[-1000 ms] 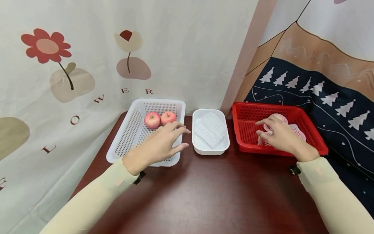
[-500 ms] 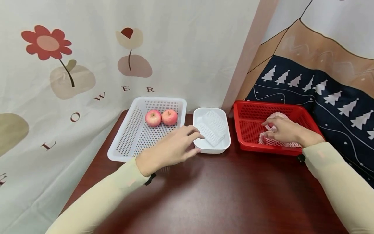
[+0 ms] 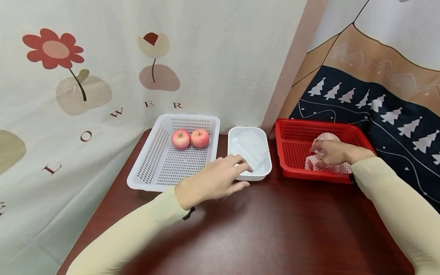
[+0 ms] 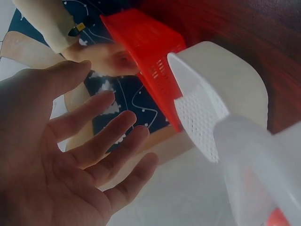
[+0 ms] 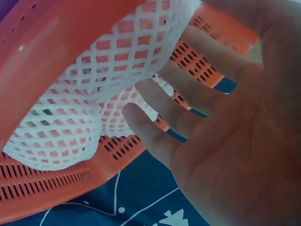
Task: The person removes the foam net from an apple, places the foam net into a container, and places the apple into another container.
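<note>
My left hand (image 3: pixel 220 177) hovers with fingers spread at the near edge of a small white bin (image 3: pixel 250 178). White foam net sleeves (image 3: pixel 254 147) lie flat inside that bin. In the left wrist view the left palm (image 4: pixel 61 174) shows with nothing in it. My right hand (image 3: pixel 335 151) reaches into the red basket (image 3: pixel 292 172), fingertips right at several pinkish fruits in white foam nets (image 5: pixel 61 132). Seen from the right wrist, its fingers (image 5: pixel 150 132) are extended beside the netted fruit, not wrapped round it. Part of the fruit is hidden under the right hand.
A white slotted basket (image 3: pixel 135 185) stands at the left, with a red apple (image 3: pixel 180 139) and a second apple (image 3: pixel 200 138) at its back. All three containers stand along the back of the dark red table (image 3: pixel 275 229). Printed curtains (image 3: pixel 227 61) hang close behind them.
My left hand has moved right, from over the white basket to the small bin's near edge. My right hand has lowered into the red basket, onto the netted fruit.
</note>
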Motion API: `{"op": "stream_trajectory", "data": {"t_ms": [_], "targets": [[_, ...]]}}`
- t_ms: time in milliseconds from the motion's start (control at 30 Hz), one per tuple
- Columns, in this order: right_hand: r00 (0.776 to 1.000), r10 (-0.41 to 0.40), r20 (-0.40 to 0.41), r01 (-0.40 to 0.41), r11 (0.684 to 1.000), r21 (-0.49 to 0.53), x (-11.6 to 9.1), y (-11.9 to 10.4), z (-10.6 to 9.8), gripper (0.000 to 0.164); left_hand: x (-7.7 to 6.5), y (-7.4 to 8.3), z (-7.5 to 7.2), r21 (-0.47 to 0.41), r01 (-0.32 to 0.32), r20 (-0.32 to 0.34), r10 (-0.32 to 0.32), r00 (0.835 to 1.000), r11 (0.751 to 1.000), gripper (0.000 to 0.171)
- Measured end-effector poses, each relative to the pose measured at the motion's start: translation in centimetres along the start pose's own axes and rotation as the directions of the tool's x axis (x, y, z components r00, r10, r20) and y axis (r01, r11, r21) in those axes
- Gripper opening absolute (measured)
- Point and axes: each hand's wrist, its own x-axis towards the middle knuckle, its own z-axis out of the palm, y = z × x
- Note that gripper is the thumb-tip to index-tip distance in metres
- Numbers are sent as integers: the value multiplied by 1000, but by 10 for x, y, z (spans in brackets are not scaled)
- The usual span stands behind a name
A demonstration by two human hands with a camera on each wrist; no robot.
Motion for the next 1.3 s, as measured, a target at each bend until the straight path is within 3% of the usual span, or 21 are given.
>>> {"op": "stream_trajectory", "data": {"t_ms": [433, 700, 967, 1300], "targets": [[976, 21, 218, -24, 1000, 11, 6, 0, -11, 67, 8, 6, 11, 10, -51, -14, 51, 999, 999, 38], [936, 116, 331, -130, 991, 19, 10, -2, -11, 88, 11, 11, 14, 26, -79, -11, 79, 997, 997, 39], [933, 135, 332, -131, 991, -33, 13, -1, -4, 89, 15, 16, 17, 14, -61, 19, 60, 998, 998, 40], [967, 52, 248, -29, 995, -95, 18, 3, 3, 75, 21, 21, 21, 6, -77, -3, 77, 997, 997, 38]]}}
